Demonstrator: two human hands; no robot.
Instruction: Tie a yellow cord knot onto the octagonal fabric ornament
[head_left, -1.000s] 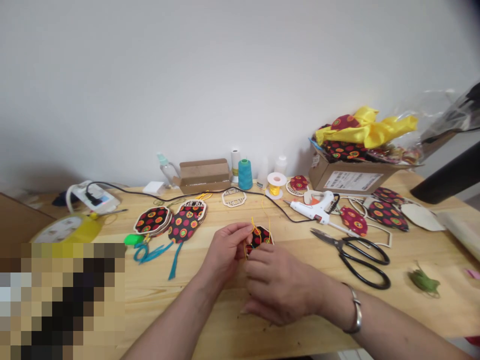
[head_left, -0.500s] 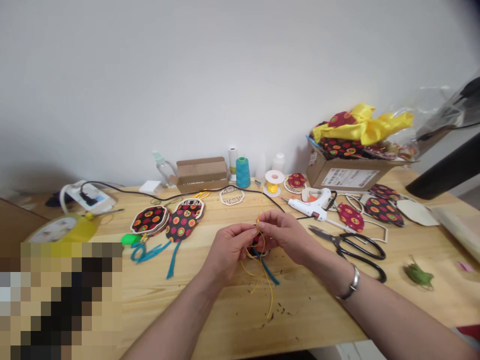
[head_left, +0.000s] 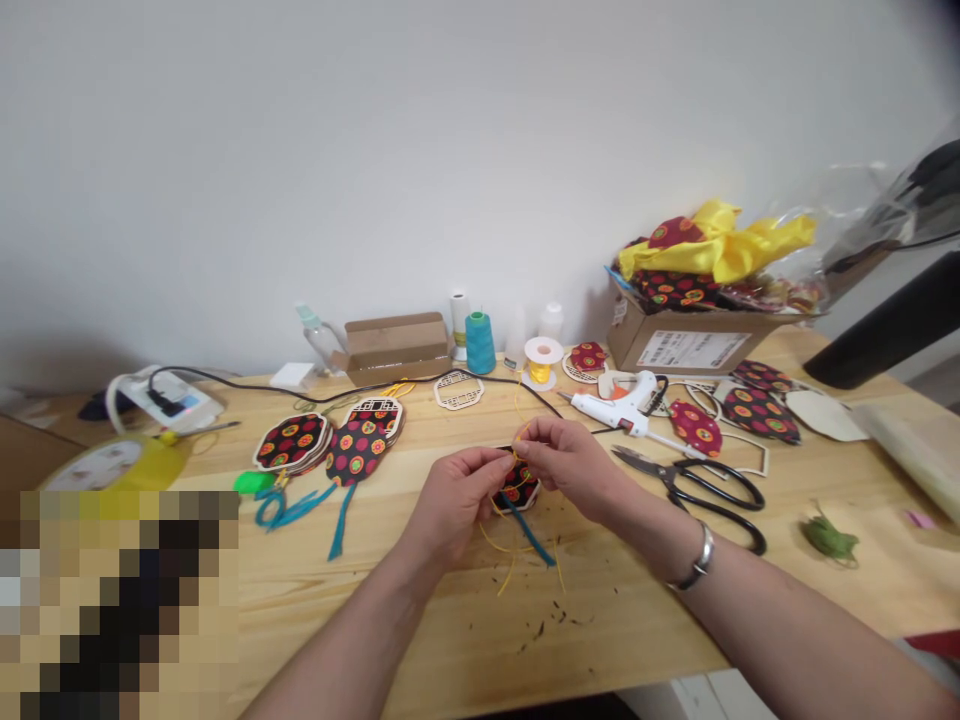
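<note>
Pinched between the fingertips of my left hand (head_left: pixel 466 492) and my right hand (head_left: pixel 562 462) is a thin yellow cord (head_left: pixel 501 578), its loose ends hanging below toward the table. Both hands are closed and nearly touch each other. Just beneath them lies a small patterned fabric piece (head_left: pixel 519 492) in a pale frame, partly covered by my fingers. A teal tassel (head_left: pixel 534 535) trails from it across the wood. The exact spot where the cord is gripped is too small to make out.
Black-handled scissors (head_left: pixel 701 490) and a white glue gun (head_left: pixel 619 405) lie to the right. Behind stand a yellow cord spool (head_left: pixel 541 360), a teal thread cone (head_left: pixel 480 343) and a cardboard box (head_left: pixel 686 345) of fabric. Stacked framed pieces (head_left: pixel 294 442) are left.
My right hand has shifted slightly, and more of the fabric piece shows. The cord's hanging ends have swung and shortened below my hands. The whole view has moved a little.
</note>
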